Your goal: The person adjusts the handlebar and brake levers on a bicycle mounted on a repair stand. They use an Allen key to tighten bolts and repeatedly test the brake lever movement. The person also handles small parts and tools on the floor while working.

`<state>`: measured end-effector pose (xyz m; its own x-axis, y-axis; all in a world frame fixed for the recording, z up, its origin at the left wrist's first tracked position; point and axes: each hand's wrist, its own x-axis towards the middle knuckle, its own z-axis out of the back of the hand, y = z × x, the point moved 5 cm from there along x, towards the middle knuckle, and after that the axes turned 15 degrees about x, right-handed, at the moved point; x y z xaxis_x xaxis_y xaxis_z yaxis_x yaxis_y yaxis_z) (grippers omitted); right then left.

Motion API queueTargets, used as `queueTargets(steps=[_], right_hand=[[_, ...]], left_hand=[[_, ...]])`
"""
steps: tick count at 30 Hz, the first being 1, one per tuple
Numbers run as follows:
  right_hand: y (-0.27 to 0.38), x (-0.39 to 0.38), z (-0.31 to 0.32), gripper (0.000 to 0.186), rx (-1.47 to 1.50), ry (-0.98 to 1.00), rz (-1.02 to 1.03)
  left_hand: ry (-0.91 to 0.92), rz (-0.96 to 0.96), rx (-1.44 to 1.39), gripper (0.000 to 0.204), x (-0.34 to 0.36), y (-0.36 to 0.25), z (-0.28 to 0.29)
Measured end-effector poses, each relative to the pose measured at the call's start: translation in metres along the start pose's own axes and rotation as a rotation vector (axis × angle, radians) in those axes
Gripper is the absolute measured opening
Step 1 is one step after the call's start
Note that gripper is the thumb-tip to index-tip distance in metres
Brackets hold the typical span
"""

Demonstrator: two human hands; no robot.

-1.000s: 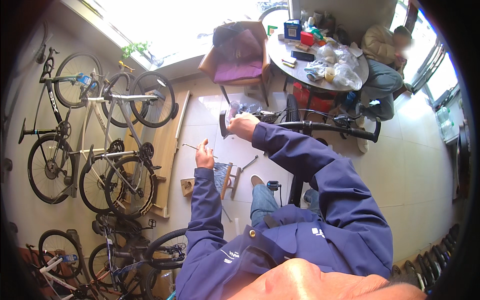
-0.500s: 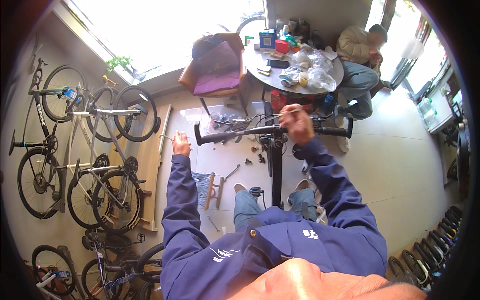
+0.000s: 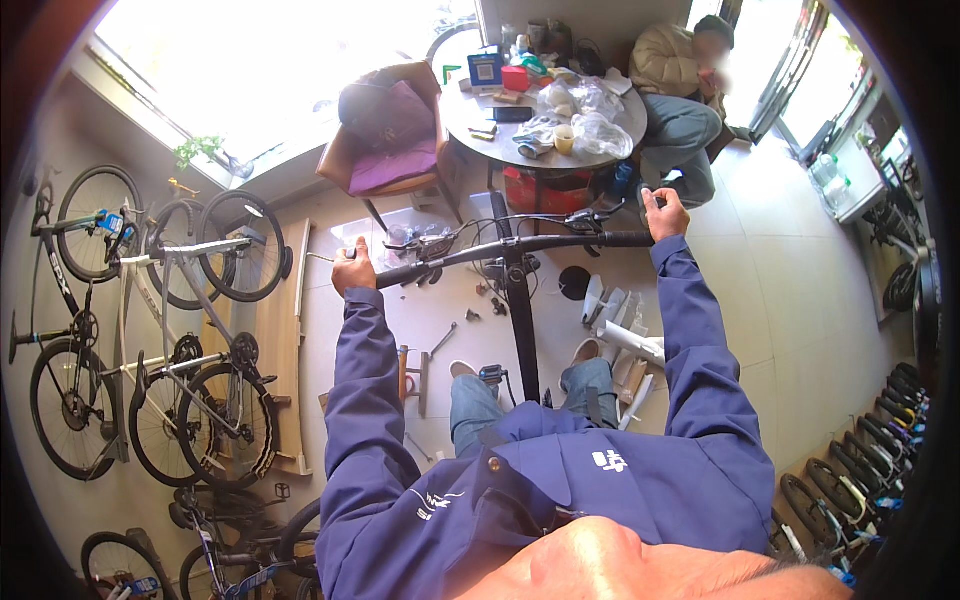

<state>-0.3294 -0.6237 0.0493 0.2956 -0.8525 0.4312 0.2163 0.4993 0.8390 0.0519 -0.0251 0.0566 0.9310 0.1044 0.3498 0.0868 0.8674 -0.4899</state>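
In front of me stands a bicycle whose black handlebar (image 3: 560,241) spans between my hands. My left hand (image 3: 355,268) is closed around the bar's left end, and a thin bent metal rod (image 3: 319,258) juts out beside it. Wrapped round the right end is my right hand (image 3: 665,215), thumb up. Brake levers and cables (image 3: 520,222) sit ahead of the bar. The black top tube (image 3: 521,340) runs back between my legs, with a pedal (image 3: 492,373) near my left foot.
Several bicycles (image 3: 150,300) stand along the left. Ahead are an armchair (image 3: 390,140) and a cluttered round table (image 3: 470,125), with a seated person (image 3: 675,90) beside it. Small parts and a wrench (image 3: 443,340) lie on the floor; white tubes (image 3: 635,343) lie right of my foot.
My right hand has moved from near the bar's middle out to its right end. My left hand has closed on the left end. The handlebar has turned, and the view has shifted.
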Motion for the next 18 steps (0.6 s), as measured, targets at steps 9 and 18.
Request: queueTargets(steps=[9, 18], right_hand=[[-0.01, -0.001, 0.003, 0.057, -0.198, 0.014, -0.143], [0.001, -0.005, 0.005, 0.056, -0.224, -0.059, -0.101]], left_hand=[[0.102, 0.064, -0.014, 0.056, -0.009, -0.013, 0.012], [0.142, 0.123, -0.27, 0.051, -0.01, -0.004, 0.003]])
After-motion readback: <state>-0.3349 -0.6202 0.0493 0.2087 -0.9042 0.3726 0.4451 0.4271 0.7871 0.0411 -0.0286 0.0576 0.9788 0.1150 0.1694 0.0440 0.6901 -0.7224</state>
